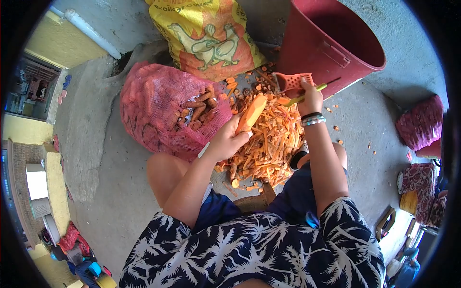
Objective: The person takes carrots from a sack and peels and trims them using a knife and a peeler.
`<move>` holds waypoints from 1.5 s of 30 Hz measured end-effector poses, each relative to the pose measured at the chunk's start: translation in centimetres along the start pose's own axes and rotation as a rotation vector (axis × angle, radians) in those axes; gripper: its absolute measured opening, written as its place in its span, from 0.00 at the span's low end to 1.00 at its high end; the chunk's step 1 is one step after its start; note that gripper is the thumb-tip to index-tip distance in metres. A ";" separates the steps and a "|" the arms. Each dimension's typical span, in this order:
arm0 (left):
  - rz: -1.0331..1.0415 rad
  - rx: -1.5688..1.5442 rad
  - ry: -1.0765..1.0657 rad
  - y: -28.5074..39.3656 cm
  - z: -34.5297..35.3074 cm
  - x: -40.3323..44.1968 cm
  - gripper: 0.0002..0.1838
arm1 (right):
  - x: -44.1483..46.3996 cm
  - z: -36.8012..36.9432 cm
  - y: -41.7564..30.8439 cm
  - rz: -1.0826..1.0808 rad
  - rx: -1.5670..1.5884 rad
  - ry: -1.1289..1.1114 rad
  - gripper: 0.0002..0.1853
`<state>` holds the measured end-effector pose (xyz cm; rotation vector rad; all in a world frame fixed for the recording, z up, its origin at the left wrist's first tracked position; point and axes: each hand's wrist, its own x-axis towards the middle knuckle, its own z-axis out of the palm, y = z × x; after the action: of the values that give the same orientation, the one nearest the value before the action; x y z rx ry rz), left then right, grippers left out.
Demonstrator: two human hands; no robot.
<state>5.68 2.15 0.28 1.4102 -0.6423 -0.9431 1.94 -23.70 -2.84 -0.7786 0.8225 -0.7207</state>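
Note:
My left hand point(224, 140) is closed around a peeled orange carrot point(252, 113), which points up and away from me. My right hand point(311, 101) grips an orange plastic peeler point(294, 81) with holes in its flat part. In the same hand is a thin yellow-green tool point(316, 90) with a narrow dark tip; I cannot tell its exact kind. Both hands are above a large heap of orange peelings point(271, 149) on the floor between my legs. To the left of the heap, a pink mesh sack point(153, 103) lies with unpeeled carrots point(198, 111) showing at its opening.
A tall red bin point(307, 53) stands beyond my right hand. A yellow printed sack point(206, 43) leans at the wall beside it. Carrot ends and scraps lie scattered on the concrete floor point(370, 115). Purple bundled material point(420, 122) sits far right.

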 end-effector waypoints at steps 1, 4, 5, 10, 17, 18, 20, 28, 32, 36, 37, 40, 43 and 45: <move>0.005 0.004 0.001 -0.3 -0.2 0.1 0.20 | -0.3 0.4 -0.1 0.008 0.009 -0.014 0.02; 0.110 0.128 0.036 -1.2 -0.2 0.5 0.23 | -4.7 1.9 0.4 0.091 0.024 -0.188 0.03; 0.114 0.106 0.022 -0.8 0.1 0.5 0.23 | -4.4 1.7 0.6 0.103 0.003 -0.155 0.04; 0.018 0.004 0.009 -2.0 1.3 1.2 0.23 | -2.7 2.0 1.1 0.007 0.000 -0.034 0.05; -0.070 -0.187 -0.179 0.6 0.2 -0.4 0.20 | 3.6 -2.0 1.3 -0.351 -0.138 0.288 0.06; -0.071 -0.184 -0.177 0.6 -0.1 -0.5 0.20 | 3.1 -1.9 1.0 -0.334 -0.126 0.238 0.06; -0.029 -0.380 -0.084 0.2 -0.5 -0.4 0.23 | 0.8 -1.0 0.5 -0.253 0.003 0.057 0.08; 0.251 0.088 0.247 -3.4 -1.2 2.6 0.23 | -7.2 0.4 4.3 0.385 0.045 -0.076 0.04; 0.472 0.493 0.544 -3.8 -2.1 2.6 0.20 | -5.1 -0.6 4.4 0.408 0.135 0.136 0.03; 0.187 -0.049 0.464 -2.6 -3.0 2.1 0.21 | -5.2 -0.3 3.7 0.336 0.166 0.041 0.02; 0.187 -0.048 0.461 -2.3 -2.9 2.1 0.21 | -5.4 -0.2 3.7 0.316 0.151 0.002 0.02; -0.010 -0.526 0.448 -1.5 -2.2 1.8 0.17 | -5.9 0.0 3.8 0.307 0.150 -0.027 0.02; 0.110 -0.550 0.534 -1.4 -1.4 2.0 0.18 | -6.9 0.7 3.2 0.245 0.150 -0.056 0.01; 0.138 -0.610 0.530 -1.1 -1.2 2.3 0.15 | -7.8 1.2 2.5 0.221 0.157 -0.089 0.01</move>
<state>7.71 0.95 -1.28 0.9821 -0.0353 -0.5462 -0.20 -15.78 -1.54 -0.5646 0.7478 -0.5426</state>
